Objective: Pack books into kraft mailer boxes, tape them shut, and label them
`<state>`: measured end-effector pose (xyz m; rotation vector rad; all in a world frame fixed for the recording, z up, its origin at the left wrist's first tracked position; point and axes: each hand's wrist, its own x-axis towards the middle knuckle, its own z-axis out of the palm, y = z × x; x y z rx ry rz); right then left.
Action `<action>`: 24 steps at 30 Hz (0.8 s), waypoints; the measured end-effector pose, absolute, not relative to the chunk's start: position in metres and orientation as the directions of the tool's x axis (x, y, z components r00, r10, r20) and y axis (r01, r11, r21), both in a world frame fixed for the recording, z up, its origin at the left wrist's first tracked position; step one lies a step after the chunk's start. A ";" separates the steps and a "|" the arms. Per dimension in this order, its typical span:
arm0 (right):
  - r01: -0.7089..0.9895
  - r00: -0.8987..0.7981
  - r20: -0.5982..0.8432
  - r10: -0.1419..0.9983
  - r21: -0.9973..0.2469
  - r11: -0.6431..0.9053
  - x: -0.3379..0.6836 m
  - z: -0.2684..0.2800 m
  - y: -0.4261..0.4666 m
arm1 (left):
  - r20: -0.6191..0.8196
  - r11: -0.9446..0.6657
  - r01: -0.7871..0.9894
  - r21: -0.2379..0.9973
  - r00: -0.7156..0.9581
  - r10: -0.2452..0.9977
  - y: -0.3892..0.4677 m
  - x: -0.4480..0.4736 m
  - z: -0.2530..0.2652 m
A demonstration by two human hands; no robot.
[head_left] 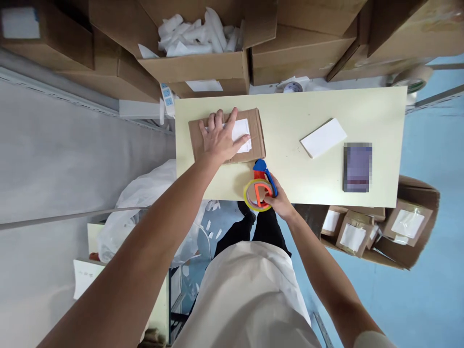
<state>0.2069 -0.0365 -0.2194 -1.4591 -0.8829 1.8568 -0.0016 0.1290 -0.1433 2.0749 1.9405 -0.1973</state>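
My left hand [221, 137] lies with fingers spread on a flat cardboard box [258, 137] at the left of the table. A white label [241, 128] on the box's top is partly covered by that hand. My right hand [279, 195] is closed round a tape dispenser [259, 175] with a blue head, a red frame and a roll of yellowish tape. The dispenser's head is at the box's near right corner; whether it touches the cardboard I cannot tell.
On the pale table [290, 179] lie a white slip pad [324, 138] and a blurred-out purple rectangle [357, 166]. An open carton of white rolls [195, 67] stands behind. A carton [431, 222] with labelled boxes is at lower right, a plastic bag [145, 193] at left.
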 end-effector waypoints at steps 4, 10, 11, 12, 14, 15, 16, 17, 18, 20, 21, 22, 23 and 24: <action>-0.081 -0.129 -0.535 0.835 -0.833 -0.547 0.209 -0.210 0.039 | -0.292 0.081 0.991 0.109 -0.046 0.955 0.122 -0.014 -0.144; 0.037 -0.415 -0.471 0.778 -0.864 -0.503 0.242 -0.198 0.149 | -0.208 -0.171 0.959 0.224 0.218 0.953 0.138 -0.026 -0.149; 0.060 -0.416 -0.486 0.769 -0.858 -0.510 0.244 -0.198 0.154 | -0.212 -0.204 0.949 0.241 0.257 0.943 0.142 -0.026 -0.150; 0.079 -0.402 -0.501 0.767 -0.853 -0.516 0.245 -0.199 0.155 | -0.214 -0.219 0.943 0.252 0.275 0.937 0.144 -0.025 -0.153; 0.115 -0.354 -0.529 0.771 -0.843 -0.525 0.249 -0.201 0.147 | -0.212 -0.221 0.940 0.261 0.279 0.937 0.147 -0.024 -0.156; 0.140 -0.335 -0.541 0.771 -0.838 -0.527 0.252 -0.202 0.138 | -0.209 -0.218 0.940 0.262 0.276 0.938 0.146 -0.024 -0.157; 0.165 -0.328 -0.553 0.766 -0.832 -0.530 0.256 -0.203 0.125 | -0.206 -0.216 0.941 0.261 0.273 0.940 0.145 -0.024 -0.158; 0.181 -0.329 -0.563 0.758 -0.826 -0.534 0.261 -0.204 0.110 | -0.203 -0.215 0.941 0.261 0.271 0.941 0.144 -0.024 -0.159; 0.191 -0.338 -0.571 0.748 -0.820 -0.540 0.266 -0.205 0.092 | -0.199 -0.213 0.941 0.261 0.269 0.942 0.143 -0.025 -0.159; 0.180 -0.358 -0.588 0.725 -0.806 -0.564 0.273 -0.207 0.048 | -0.190 -0.212 0.940 0.267 0.267 0.945 0.142 -0.025 -0.159; 0.185 -0.369 -0.603 0.707 -0.793 -0.580 0.274 -0.208 0.025 | -0.188 -0.212 0.938 0.274 0.269 0.945 0.143 -0.025 -0.159; 0.198 -0.378 -0.627 0.681 -0.773 -0.602 0.271 -0.209 0.002 | -0.189 -0.213 0.935 0.283 0.272 0.944 0.143 -0.025 -0.160; 0.202 -0.383 -0.637 0.669 -0.765 -0.612 0.265 -0.210 -0.018 | -0.192 -0.210 0.932 0.295 0.273 0.943 0.144 -0.024 -0.161; 0.187 -0.387 -0.633 0.671 -0.766 -0.615 0.257 -0.211 -0.034 | -0.194 -0.202 0.930 0.308 0.269 0.943 0.145 -0.023 -0.162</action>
